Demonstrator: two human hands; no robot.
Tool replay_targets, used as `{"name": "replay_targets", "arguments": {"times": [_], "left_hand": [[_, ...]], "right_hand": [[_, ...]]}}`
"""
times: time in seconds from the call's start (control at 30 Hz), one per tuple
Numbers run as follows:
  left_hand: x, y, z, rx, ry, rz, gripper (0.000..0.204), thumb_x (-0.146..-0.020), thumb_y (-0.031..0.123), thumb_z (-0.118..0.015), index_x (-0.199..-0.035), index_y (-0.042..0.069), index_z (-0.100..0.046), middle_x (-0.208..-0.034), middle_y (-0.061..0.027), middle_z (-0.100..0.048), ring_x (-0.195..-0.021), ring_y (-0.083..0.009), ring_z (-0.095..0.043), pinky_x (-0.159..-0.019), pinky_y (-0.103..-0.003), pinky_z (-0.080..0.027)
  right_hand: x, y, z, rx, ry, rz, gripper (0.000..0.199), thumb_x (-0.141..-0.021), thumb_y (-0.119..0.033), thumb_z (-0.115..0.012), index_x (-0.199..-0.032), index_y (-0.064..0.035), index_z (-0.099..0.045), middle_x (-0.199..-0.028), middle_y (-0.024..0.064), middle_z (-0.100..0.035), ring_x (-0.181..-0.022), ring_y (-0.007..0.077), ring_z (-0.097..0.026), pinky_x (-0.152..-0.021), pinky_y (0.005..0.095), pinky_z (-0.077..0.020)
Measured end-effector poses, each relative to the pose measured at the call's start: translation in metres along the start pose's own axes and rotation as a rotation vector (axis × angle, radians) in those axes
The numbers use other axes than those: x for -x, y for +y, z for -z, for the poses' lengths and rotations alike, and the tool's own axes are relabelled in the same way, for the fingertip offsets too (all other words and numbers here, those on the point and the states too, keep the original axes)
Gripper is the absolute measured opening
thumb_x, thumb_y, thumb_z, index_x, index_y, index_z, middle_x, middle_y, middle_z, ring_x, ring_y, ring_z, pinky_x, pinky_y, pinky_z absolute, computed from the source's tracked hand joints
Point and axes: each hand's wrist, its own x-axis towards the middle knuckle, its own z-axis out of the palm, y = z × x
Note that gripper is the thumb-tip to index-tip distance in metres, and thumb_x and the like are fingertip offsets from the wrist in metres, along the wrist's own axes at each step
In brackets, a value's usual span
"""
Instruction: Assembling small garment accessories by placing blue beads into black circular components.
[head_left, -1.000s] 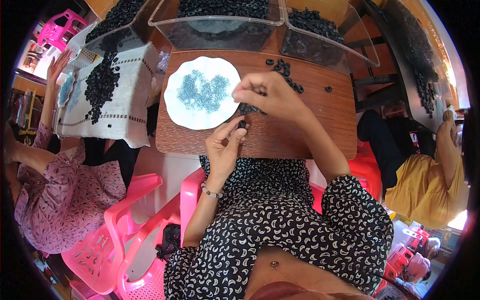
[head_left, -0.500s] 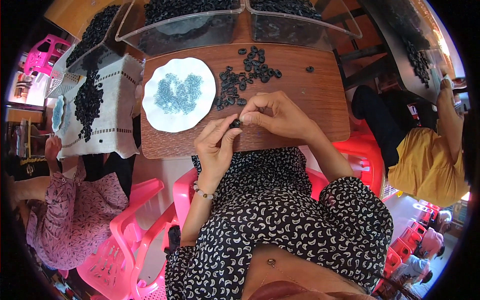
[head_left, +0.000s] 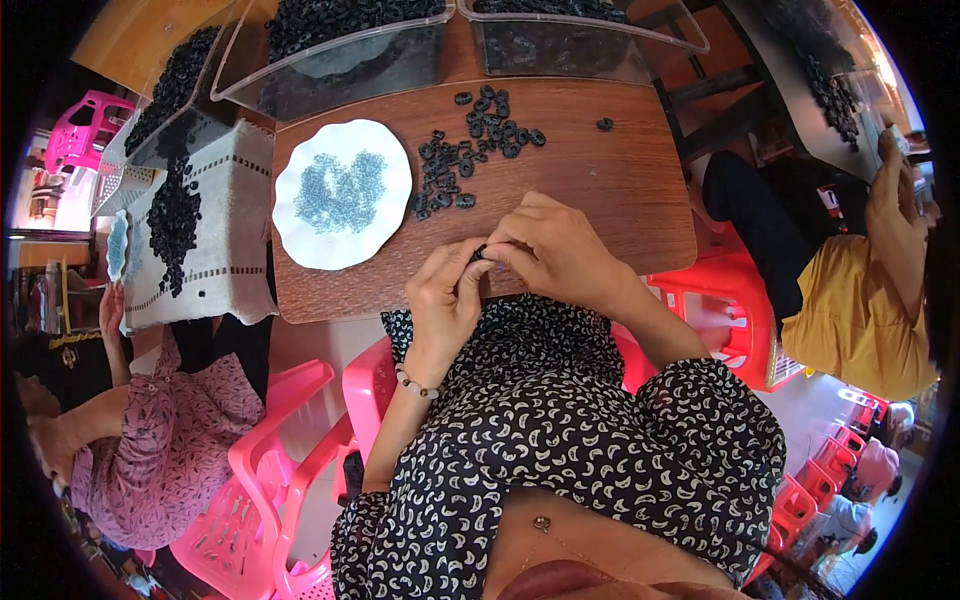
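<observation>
Since half a second ago the two hands have drawn back toward the body and now meet over the near edge of the brown wooden surface [head_left: 600, 190], with the white plate and the loose rings lying farther from them than before. The left hand [head_left: 443, 300] and the right hand [head_left: 550, 248] press together, fingertips closed on a small black ring-shaped part [head_left: 480, 252] pinched between them; a beaded bracelet [head_left: 415, 383] sits on the left wrist. Beyond the hands, to the left, a white scalloped paper plate [head_left: 300, 235] holds a heap of small blue-grey pieces [head_left: 342, 192]. Just right of it a scatter of black rubber rings [head_left: 470, 150] lies loose on the wood, with one single ring [head_left: 604, 124] well apart to the right. At the far edge stand clear plastic trays [head_left: 330, 85] filled with more black rings. On either side other people sit at neighbouring tables
</observation>
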Motion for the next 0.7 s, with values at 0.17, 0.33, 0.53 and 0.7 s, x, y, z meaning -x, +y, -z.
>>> {"name": "replay_targets", "arguments": {"times": [0.17,0.33,0.53,0.7], "left_hand": [[0.002,-0.003,-0.002,0.073,-0.043,0.052,0.022,-0.09,0.005,-0.072,-0.112,0.001,-0.073,-0.097,-0.015,-0.073,-0.084,-0.0254,-0.07,-0.074,-0.031,-0.055],[0.002,-0.019,-0.005,0.205,0.037,0.163,0.026,-0.09,0.007,-0.074,-0.115,0.002,-0.074,-0.093,-0.0101,-0.072,-0.081,-0.0168,-0.066,-0.074,-0.028,-0.051],[0.005,-0.029,-0.002,0.476,0.06,0.327,0.032,-0.096,0.01,-0.07,-0.126,-0.002,-0.068,-0.094,-0.001,-0.063,-0.079,-0.0065,-0.059,-0.073,-0.02,-0.049],[0.007,-0.034,-0.002,0.472,0.055,0.301,0.029,-0.095,0.011,-0.072,-0.122,0.0,-0.071,-0.092,-0.0009,-0.064,-0.077,-0.0068,-0.059,-0.071,-0.02,-0.048]], "right_hand": [[-0.004,0.017,0.004,-0.213,-0.107,-0.144,0.011,-0.087,-0.016,-0.076,-0.089,-0.0058,-0.072,-0.074,0.0073,-0.066,-0.075,0.0215,-0.062,-0.067,0.034,-0.0494],[-0.031,0.037,0.0,-0.534,-0.181,-0.331,0.014,-0.09,-0.019,-0.074,-0.09,-0.0054,-0.072,-0.072,0.0079,-0.064,-0.073,0.0216,-0.061,-0.069,0.035,-0.049],[-0.07,0.061,-0.016,0.042,-0.157,0.098,0.009,-0.089,-0.012,-0.069,-0.096,-0.0084,-0.072,-0.081,0.007,-0.065,-0.087,0.0276,-0.055,-0.078,0.0403,-0.0464],[-0.081,0.072,-0.028,0.129,-0.249,0.245,0.009,-0.084,-0.01,-0.072,-0.093,-0.0086,-0.072,-0.09,0.0087,-0.067,-0.092,0.0314,-0.056,-0.082,0.042,-0.0476]]}}
